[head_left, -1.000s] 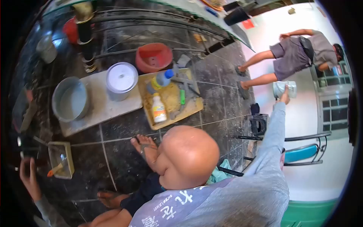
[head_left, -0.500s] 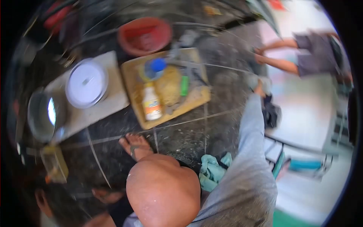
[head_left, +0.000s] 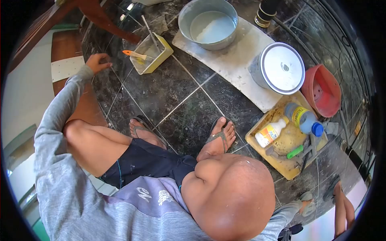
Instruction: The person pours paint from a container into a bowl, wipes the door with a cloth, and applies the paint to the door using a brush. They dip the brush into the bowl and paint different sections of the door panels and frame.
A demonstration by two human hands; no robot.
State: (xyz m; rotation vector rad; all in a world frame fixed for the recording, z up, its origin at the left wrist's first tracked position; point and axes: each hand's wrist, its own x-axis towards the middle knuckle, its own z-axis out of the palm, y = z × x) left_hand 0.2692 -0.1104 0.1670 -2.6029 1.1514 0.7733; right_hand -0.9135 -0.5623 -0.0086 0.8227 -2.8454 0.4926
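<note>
My left hand (head_left: 98,63) is off to the left, its fingers curled toward the thumb in a pinch; anything between them is too small to name. To its right, a yellowish rectangular container (head_left: 157,60) on the floor holds an orange-handled brush (head_left: 137,54) and a thin stick. At lower right, beyond my knee, my right hand (head_left: 304,205) shows only partly, closed around something greyish that I cannot make out. Nearer the middle, a yellow tray (head_left: 259,150) bears a white bottle (head_left: 270,133), a blue-capped bottle (head_left: 304,119) and a green-handled tool (head_left: 295,152).
A grey basin (head_left: 185,24) and a lidded white bucket (head_left: 282,68) stand on a pale board (head_left: 237,72). A red tub (head_left: 326,90) is beside the tray. Another person's legs (head_left: 343,209) show at lower right. Metal bars run along the right edge.
The view has swung round, so the tray now appears farther right and the basin at the top. My left hand and sleeve have come into view; my right arm shows less.
</note>
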